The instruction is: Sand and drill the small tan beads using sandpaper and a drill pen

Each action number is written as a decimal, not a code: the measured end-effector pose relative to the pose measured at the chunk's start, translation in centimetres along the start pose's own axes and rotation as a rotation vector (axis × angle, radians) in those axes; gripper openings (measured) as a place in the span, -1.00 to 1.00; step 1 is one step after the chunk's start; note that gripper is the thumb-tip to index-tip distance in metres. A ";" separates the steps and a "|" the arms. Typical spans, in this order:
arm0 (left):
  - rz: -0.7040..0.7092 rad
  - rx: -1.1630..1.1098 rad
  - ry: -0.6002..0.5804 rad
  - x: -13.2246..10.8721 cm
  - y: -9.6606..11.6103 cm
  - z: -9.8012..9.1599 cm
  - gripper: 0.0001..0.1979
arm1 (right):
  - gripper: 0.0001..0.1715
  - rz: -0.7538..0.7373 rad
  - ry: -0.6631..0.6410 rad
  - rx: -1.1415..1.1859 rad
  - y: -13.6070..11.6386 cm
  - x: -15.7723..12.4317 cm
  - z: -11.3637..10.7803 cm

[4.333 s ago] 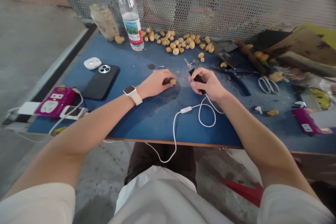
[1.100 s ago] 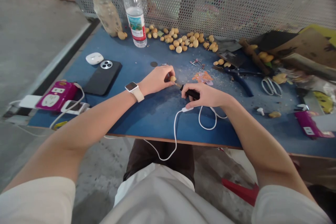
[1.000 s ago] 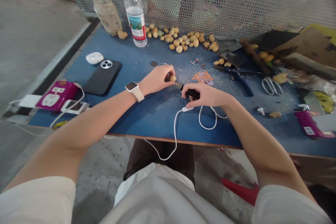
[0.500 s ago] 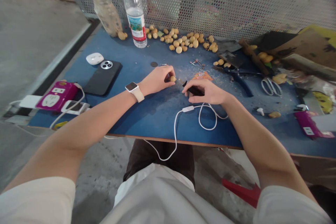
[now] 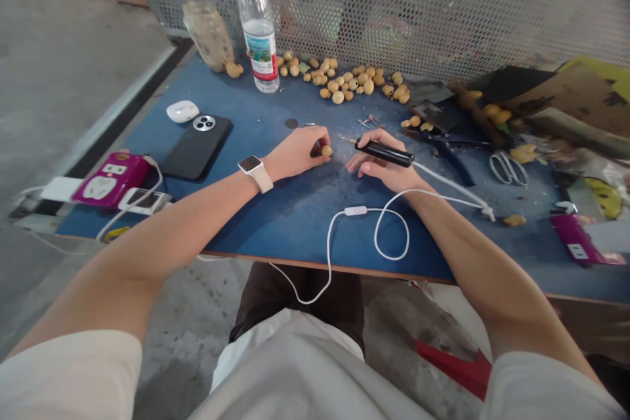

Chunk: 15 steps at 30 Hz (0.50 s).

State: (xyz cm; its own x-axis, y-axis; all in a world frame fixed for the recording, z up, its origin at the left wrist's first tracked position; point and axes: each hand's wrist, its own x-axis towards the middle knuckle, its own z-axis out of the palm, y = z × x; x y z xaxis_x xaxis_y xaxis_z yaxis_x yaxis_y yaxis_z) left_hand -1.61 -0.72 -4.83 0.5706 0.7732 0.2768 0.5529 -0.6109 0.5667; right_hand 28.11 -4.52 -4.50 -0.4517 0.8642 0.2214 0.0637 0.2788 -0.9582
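Left hand (image 5: 295, 154), a cream-strapped smartwatch (image 5: 251, 167) on its wrist, rests on the tabletop (image 5: 275, 226), centre of frame. Its fingers are curled closed, gripping a small round tan seed (image 5: 327, 151) at the fingertips. The seed is small and partly covered by the fingers, so its exact kind is uncertain.

Right hand (image 5: 381, 168) lies just right of the left hand, gripping a slim black pen-shaped corded tool (image 5: 384, 153) between thumb and fingers. The tool's fine metal tip (image 5: 346, 140) points left, near the seed but apart from it. A thin white cable (image 5: 443, 177) runs from the tool's rear end across the blue tabletop, with a white inline switch (image 5: 355, 210) on a loop of it below the hands.

Upper middle: a scattered pile of tan round seeds (image 5: 344, 82) beside a clear plastic water bottle with a red cap (image 5: 256, 26), against a perforated metal screen (image 5: 394, 6). Left of the hands: a black smartphone (image 5: 197, 146), a white earbud case (image 5: 182, 111) and a magenta power strip (image 5: 111, 178). Right of the hands: blue-handled pliers (image 5: 455, 161) and silver-handled scissors (image 5: 508, 168).
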 end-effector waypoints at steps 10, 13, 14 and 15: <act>0.053 -0.028 0.023 0.0 -1.0 0.3 -0.83 | -0.15 0.024 0.182 0.002 0.0 -0.2 1.0; 0.066 -0.038 0.018 0.0 -1.0 0.3 -0.84 | -0.16 0.028 0.161 0.005 0.6 0.0 0.9; 0.069 -0.038 0.018 0.0 -1.0 0.2 -0.84 | -0.16 0.034 0.155 0.002 0.7 0.1 0.9; 0.070 -0.038 0.019 0.0 -0.9 0.2 -0.83 | -0.17 0.043 0.152 -0.002 0.8 0.1 0.9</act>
State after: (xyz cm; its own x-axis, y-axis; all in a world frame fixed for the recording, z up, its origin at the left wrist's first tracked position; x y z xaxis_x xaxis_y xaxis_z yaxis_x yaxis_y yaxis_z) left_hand -2.00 -0.22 -5.51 0.5955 0.7320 0.3310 0.4886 -0.6571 0.5741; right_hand 27.36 -4.55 -5.44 -0.3084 0.9288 0.2056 0.0820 0.2412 -0.9670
